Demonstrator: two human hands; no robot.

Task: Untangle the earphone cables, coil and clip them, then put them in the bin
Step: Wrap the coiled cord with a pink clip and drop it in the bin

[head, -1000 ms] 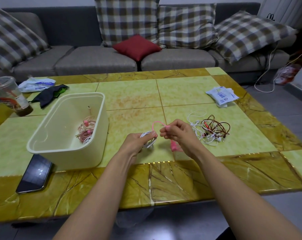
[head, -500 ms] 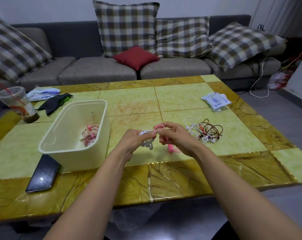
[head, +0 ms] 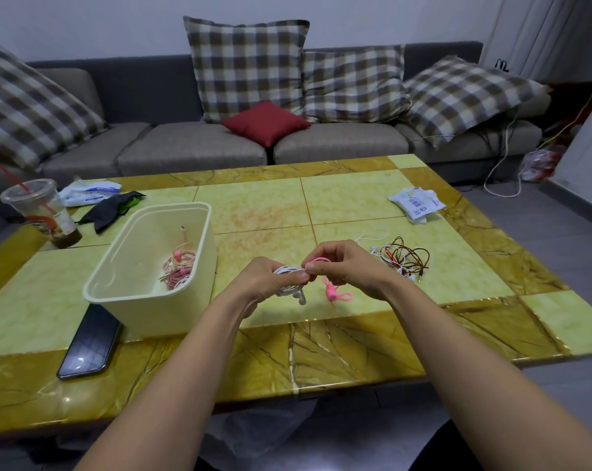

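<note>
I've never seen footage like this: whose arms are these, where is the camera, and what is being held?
No machine here: these are a person's bare arms, filmed by one camera on their head, looking down. The left hand holds a coiled white earphone cable; the right hand pinches a pink loop clip beside it. On the green and yellow tiled table sit a cream plastic bin with pink coiled cables inside, a brown and white cable tangle, another pink clip and a black phone.

Cream bin (head: 128,294), pink clip (head: 335,292), white cable (head: 287,280), brown-and-red tangle (head: 406,258), green-and-ochre marbled surface (head: 355,341), checked pillows (head: 247,68), red cushion (head: 265,122).
</note>
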